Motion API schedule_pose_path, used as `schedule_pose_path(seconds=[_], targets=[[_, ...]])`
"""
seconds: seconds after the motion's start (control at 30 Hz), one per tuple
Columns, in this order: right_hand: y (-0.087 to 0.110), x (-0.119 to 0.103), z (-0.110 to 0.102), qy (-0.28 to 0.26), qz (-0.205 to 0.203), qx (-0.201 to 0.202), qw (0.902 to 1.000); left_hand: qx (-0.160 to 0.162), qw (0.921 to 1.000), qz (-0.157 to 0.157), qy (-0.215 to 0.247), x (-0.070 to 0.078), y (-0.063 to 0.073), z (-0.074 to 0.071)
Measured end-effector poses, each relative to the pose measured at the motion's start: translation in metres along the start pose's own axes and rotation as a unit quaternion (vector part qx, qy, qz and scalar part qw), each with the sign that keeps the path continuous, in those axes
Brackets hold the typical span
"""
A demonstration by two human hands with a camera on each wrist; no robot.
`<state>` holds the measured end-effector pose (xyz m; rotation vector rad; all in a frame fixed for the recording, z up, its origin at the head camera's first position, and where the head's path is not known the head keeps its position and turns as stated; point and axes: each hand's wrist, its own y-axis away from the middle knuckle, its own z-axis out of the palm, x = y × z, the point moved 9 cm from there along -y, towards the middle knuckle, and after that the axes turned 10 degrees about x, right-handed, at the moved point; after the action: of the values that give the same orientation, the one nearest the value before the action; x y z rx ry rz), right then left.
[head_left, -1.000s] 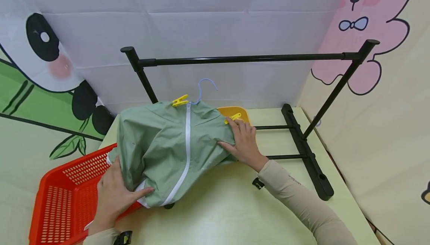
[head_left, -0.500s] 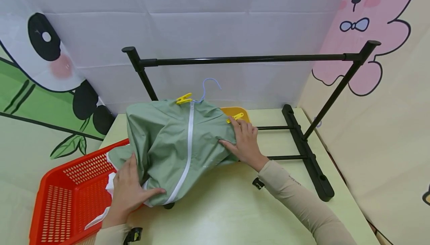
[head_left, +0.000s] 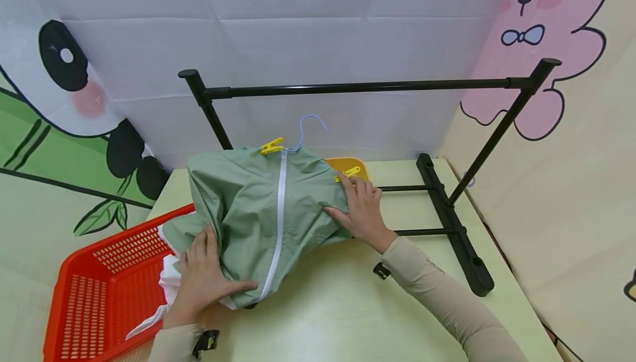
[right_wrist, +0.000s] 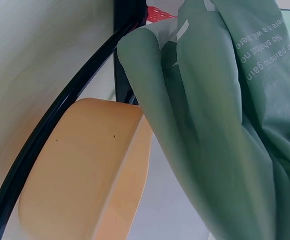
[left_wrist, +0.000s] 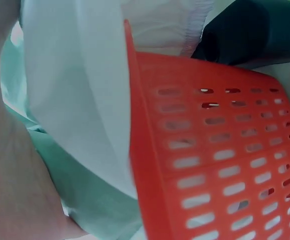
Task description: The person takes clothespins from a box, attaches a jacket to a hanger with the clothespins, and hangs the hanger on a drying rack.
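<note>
Green jacket (head_left: 250, 202) below the rack (head_left: 367, 87) bar, blue hanger (head_left: 301, 128) hook at collar, side overlapping red basket (head_left: 126, 257). Left hand (head_left: 203, 280) spread on its lower side; right hand (head_left: 364, 211) spread over its shoulder, touching yellow clip (head_left: 350, 172).

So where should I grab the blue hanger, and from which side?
Probably by the upright stem of the blue hanger, just above the green jacket, coming from the right, below the hook's tip. The hook stands clear of the cloth, while the jacket hides most of the rest. One yellow clip sits close on the stem's left, so the right looks freer.
</note>
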<state>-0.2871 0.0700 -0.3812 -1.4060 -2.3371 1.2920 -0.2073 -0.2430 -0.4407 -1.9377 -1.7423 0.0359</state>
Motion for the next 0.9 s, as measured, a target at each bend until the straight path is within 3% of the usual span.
schedule_pose_path(seconds=[0.2,0.37,0.9], targets=[[0.001,-0.002,0.0,0.001,-0.007,0.004,1.0,-0.016,0.9996,-0.016,-0.016,-0.003,-0.002,0.008],[0.002,-0.004,-0.001,0.005,-0.014,0.008,0.9999,-0.011,0.999,-0.015,-0.042,-0.006,-0.003,0.016],[0.005,-0.006,-0.001,0.015,-0.022,0.015,0.9995,0.062,0.9946,0.017,-0.081,0.002,0.001,0.027]])
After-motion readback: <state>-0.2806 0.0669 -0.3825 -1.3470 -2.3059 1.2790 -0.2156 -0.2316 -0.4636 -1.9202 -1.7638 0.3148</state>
